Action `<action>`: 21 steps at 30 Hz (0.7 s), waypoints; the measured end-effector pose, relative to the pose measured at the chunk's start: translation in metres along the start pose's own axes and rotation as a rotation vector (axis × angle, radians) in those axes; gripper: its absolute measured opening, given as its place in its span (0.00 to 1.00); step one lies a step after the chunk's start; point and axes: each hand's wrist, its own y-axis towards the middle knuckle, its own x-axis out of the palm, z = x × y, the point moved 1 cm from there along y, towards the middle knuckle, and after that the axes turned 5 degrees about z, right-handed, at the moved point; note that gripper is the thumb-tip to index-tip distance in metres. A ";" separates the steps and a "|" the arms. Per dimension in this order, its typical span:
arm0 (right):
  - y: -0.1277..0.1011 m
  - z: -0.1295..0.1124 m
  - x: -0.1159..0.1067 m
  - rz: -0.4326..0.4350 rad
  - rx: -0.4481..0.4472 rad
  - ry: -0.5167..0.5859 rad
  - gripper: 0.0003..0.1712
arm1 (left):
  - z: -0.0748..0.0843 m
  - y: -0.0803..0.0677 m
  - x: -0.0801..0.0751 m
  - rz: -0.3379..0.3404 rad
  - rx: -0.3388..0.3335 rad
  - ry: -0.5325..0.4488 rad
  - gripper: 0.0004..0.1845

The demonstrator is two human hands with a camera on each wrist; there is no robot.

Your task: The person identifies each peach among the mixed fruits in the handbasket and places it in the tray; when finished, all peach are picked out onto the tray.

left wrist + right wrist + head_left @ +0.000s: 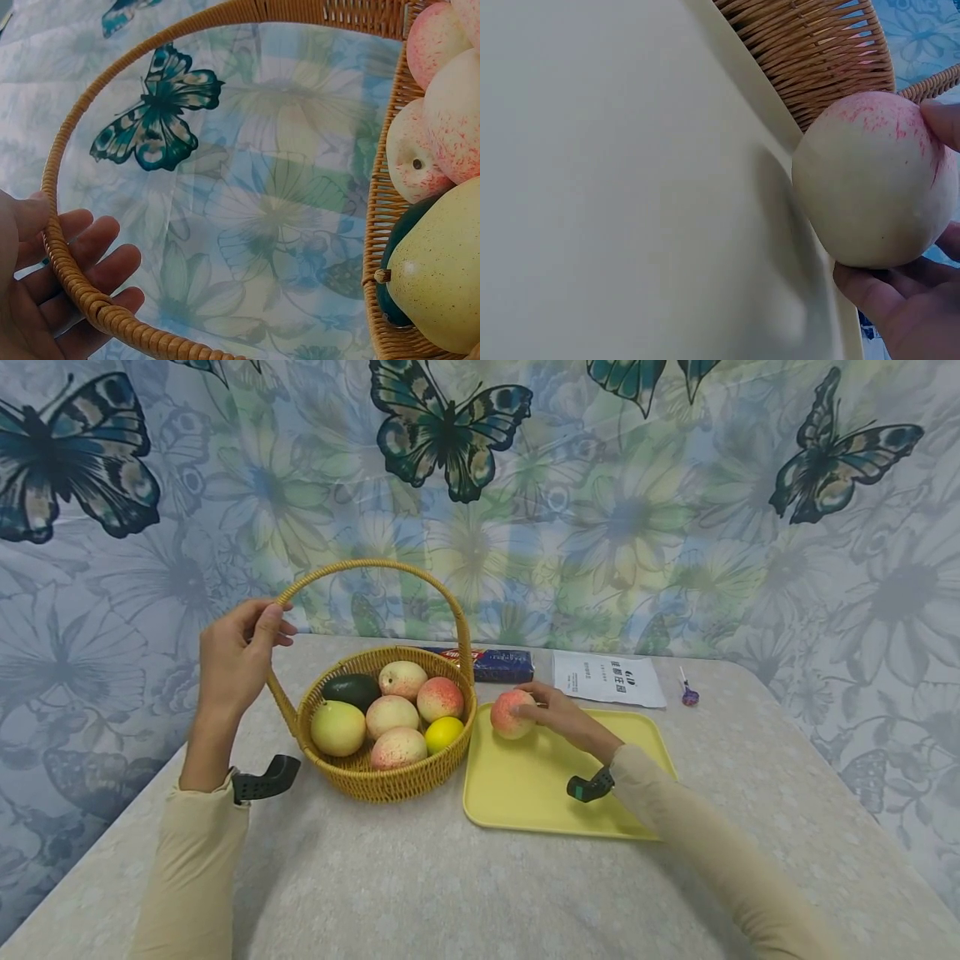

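Observation:
At the left of the head view, my left hand (234,656) holds the arched handle (367,562) of a wicker basket (390,787) partway up its left side. In the left wrist view, the fingers (112,262) curl around the handle. My right hand (566,718) grips a pink-and-cream peach (508,715) over the left back part of a yellow tray (555,821). The right wrist view shows thumb and fingers on opposite sides of this peach, close to the basket wall. Inside the basket lie several peaches (392,717), a yellow-green pear (337,728), a dark green avocado (352,692) and a yellow lemon (444,735).
Behind the basket and tray lies a dark blue package (504,666). A white printed packet (609,678) is beside it, and a purple-wrapped lollipop (689,695) is farther right. A butterfly-print cloth (555,527) hangs behind the grey table (375,885).

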 end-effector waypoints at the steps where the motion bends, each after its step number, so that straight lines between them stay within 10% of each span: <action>1: 0.000 0.000 0.001 0.002 0.001 0.004 0.30 | 0.000 0.000 0.000 0.001 -0.001 0.001 0.21; 21: 0.004 -0.002 0.009 0.050 0.044 -0.019 0.32 | -0.003 0.010 0.002 -0.019 -0.005 -0.006 0.21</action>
